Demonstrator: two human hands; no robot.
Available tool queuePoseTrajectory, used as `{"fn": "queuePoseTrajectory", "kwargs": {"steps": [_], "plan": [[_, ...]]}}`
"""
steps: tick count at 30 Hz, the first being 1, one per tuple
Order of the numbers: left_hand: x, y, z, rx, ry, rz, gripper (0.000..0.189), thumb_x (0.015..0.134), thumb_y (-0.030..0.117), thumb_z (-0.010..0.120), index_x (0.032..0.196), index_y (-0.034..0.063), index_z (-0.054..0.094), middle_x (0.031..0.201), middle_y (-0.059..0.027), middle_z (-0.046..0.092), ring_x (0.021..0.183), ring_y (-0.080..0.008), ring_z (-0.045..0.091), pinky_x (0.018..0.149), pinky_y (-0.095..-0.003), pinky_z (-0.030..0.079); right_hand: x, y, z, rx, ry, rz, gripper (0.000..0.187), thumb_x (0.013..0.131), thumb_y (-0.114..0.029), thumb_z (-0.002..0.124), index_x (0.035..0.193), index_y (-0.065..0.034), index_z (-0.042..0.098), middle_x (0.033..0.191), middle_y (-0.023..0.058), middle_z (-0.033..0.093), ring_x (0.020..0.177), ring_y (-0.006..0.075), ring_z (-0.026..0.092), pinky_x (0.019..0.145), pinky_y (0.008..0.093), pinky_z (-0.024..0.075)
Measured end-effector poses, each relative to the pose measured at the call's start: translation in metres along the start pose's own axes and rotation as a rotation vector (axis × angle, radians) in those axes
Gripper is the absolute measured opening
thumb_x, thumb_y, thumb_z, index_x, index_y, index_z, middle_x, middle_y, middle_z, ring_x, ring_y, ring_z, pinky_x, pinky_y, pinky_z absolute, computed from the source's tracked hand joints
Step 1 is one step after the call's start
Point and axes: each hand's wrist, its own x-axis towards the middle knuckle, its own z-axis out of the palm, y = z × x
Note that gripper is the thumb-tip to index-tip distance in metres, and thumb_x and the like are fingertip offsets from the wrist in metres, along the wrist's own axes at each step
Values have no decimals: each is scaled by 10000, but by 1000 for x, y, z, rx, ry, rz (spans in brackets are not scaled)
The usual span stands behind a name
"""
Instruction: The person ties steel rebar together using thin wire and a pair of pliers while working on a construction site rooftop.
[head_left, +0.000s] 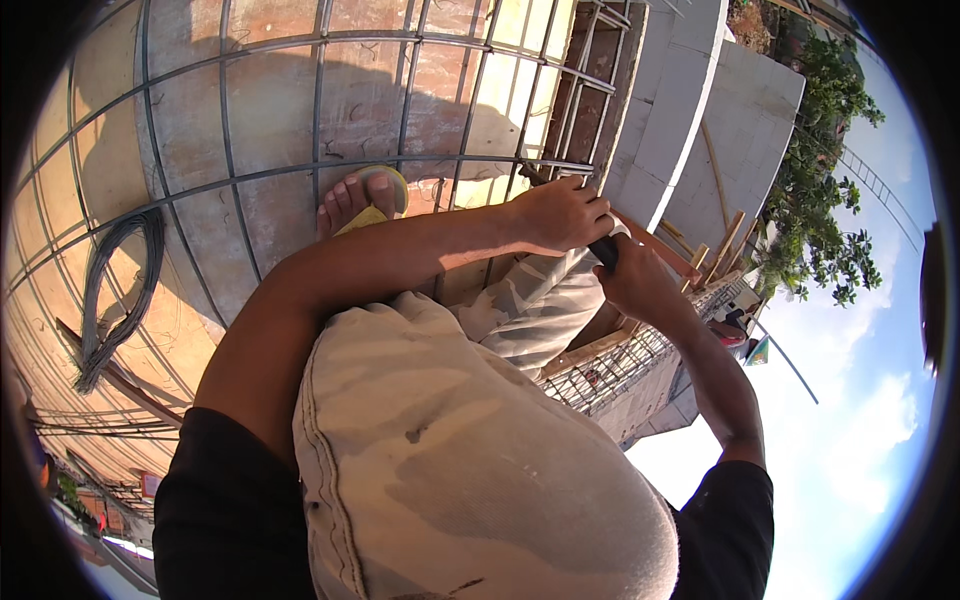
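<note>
My right hand (637, 277) is closed around a black tool handle (604, 253); the working end of the tool is hidden. Just beside it, my left hand (562, 217) has its fingers curled near the ends of the steel reinforcing bars (559, 163), and whatever lies under those fingers is out of sight. A grid of rebar (277, 171) runs over plywood panels (270, 97). On the mesh at the left rests a looped bundle of tie wire (96, 300). My foot in a yellow sandal (401, 191) stands by a bar.
A rebar cage (592, 82) sits in a trench-like form beside a pale block wall (675, 97). Further right are wooden pieces (724, 247) and a long rebar cage (600, 375) at the edge, with open sky beyond. A dark flat bar (142, 394) lies at the left.
</note>
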Motion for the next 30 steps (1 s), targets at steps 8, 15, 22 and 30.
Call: {"fn": "queuePoseTrajectory", "kwargs": {"steps": [8, 15, 22, 30], "plan": [[-2, 5, 9, -167, -200, -199, 370, 829, 135, 637, 1182, 26, 612, 1071, -128, 649, 1000, -304, 669, 904, -427, 507, 5, 8, -21, 147, -84, -65, 520, 870, -301, 757, 1199, 63, 587, 944, 199, 703, 886, 312, 709, 811, 407, 546], [-7, -2, 10, -98, 21, -118, 418, 838, 168, 640, 1212, -13, 598, 1108, -130, 625, 1053, -288, 632, 938, -424, 487, 27, 37, -6, 394, 204, -77, 322, 980, -155, 652, 1247, 26, 662, 821, 62, 686, 713, 69, 553, 659, 262, 482], [-6, -6, 5, -115, 15, -170, 377, 856, 192, 621, 1193, 24, 601, 1083, -109, 635, 1018, -275, 651, 894, -405, 501, 15, -11, -43, 241, 18, 150, 367, 918, -188, 714, 1212, 16, 637, 998, 223, 719, 930, 343, 708, 826, 420, 537], [16, -8, 15, -86, -196, -213, 334, 855, 201, 634, 1153, 51, 613, 978, -128, 680, 901, -295, 711, 769, -428, 545, 14, 2, -4, -319, 358, -99, 452, 843, -174, 736, 1253, -54, 588, 1018, 189, 674, 962, 399, 686, 852, 503, 539]]}}
